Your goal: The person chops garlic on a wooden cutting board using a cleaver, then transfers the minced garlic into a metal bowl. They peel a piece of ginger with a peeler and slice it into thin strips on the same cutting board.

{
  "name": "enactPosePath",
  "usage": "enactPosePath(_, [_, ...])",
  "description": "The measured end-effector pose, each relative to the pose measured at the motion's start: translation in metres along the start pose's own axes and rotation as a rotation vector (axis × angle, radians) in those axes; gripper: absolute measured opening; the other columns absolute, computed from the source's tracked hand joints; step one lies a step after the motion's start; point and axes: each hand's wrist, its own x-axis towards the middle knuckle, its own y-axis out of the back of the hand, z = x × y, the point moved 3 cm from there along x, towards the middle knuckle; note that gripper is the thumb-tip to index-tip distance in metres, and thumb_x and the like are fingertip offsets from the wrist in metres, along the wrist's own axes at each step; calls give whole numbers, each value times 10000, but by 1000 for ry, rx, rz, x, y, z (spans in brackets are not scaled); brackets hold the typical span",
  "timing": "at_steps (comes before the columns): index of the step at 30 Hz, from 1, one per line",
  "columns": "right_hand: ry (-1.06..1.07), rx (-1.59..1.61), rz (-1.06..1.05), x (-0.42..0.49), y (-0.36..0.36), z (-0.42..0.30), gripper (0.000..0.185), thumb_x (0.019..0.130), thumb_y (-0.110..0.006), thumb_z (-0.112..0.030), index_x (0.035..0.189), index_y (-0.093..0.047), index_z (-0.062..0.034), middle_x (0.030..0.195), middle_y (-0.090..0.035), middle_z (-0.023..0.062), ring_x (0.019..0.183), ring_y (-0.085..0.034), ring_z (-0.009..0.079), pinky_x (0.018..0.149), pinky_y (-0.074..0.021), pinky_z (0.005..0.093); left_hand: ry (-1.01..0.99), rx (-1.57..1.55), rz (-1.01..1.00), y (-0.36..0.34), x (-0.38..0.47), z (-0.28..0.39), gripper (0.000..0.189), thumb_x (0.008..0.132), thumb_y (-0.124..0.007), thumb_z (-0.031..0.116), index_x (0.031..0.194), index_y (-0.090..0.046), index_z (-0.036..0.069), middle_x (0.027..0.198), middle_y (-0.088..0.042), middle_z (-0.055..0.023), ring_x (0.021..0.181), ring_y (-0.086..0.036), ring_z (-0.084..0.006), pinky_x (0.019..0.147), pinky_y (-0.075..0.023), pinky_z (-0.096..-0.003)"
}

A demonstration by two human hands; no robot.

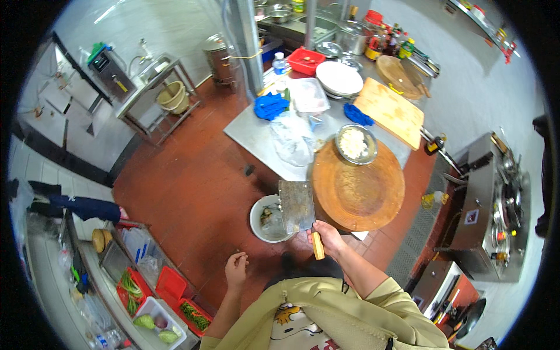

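My right hand [329, 239] grips the wooden handle of a broad Chinese cleaver [297, 206]. Its wide blade points away from me, left of a thick round wooden chopping block [356, 194]. On the block's far edge stands a metal bowl [375, 146] with chopped white pieces [352, 142] in it. Below the blade, partly covered by it, is a white bucket [256, 218] with scraps inside. My left hand [236, 269] hangs over the floor with its fingers curled, and no object shows in it.
The block rests on a steel table [253, 135] with a plastic bag [293, 140], blue cloths [271, 106], a clear container [309, 94], white plates [339, 78] and a rectangular cutting board [389, 111]. Vegetable baskets [159, 323] stand lower left. A stove [477, 218] lies right.
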Motion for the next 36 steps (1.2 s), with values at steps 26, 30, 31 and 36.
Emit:
enactPosePath(26, [298, 6, 266, -59, 95, -233, 194, 1075, -494, -202, 1086, -580, -29, 896, -649, 52, 725, -628, 148, 686, -547, 280, -794, 817, -571, -421, 176, 285, 1191, 676, -866, 592, 1539, -297, 1, 1603, -271, -251, 1505, -227, -416, 1211, -241, -532])
enactPosePath(30, [303, 37, 310, -61, 106, -242, 194, 1071, -503, -207, 1054, -581, -31, 885, -650, 58, 701, -631, 158, 677, -548, 294, -798, 1012, -619, -452, 177, 276, 1284, 637, -890, 586, 1573, -223, 15, 1634, -194, -259, 1535, -144, -415, 1238, -177, -540])
enactPosePath(31, [274, 18, 343, -62, 109, -243, 197, 1074, -498, -209, 1064, -580, -30, 886, -648, 52, 704, -628, 152, 675, -545, 288, -778, 1032, -602, -458, 180, 274, 1286, 634, -893, 581, 1574, -222, 16, 1634, -195, -261, 1535, -142, -415, 1239, -175, -537])
enactPosePath(36, [182, -54, 366, -69, 120, -239, 203, 1076, -501, -206, 1073, -578, -18, 889, -642, 46, 717, -629, 136, 661, -534, 270, -654, 913, -447, -477, 218, 269, 1140, 658, -906, 510, 1521, -358, 7, 1598, -278, -253, 1517, -187, -420, 1229, -210, -512])
